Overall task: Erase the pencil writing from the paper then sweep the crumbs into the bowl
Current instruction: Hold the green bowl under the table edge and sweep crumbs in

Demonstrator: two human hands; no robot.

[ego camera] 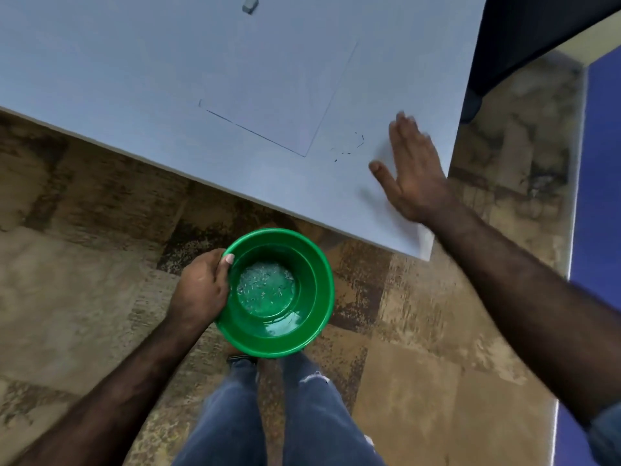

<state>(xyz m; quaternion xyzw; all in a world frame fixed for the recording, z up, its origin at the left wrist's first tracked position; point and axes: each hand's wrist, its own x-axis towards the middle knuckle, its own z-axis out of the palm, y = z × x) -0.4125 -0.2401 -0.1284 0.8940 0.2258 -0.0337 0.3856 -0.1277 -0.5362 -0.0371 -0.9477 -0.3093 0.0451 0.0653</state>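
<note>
My left hand (203, 289) grips the rim of a green bowl (319, 264), thumb over the edge, and holds it in the air just below the white table's near edge. Several eraser crumbs lie on the bowl's bottom. My right hand (411, 169) lies flat on the table near its right corner, fingers straight. A few dark crumbs (349, 148) sit scattered on the table just left of that hand. The white paper (279, 95) lies on the table, its outline faint; no writing shows on it. A grey eraser (249, 4) rests at the far edge of the view.
The white table (100, 62) fills the upper part of the view; its corner points toward me at the right. Below lies a brown patterned floor, and my legs in blue jeans (268, 415) stand under the bowl. A dark object and a blue surface stand at the right.
</note>
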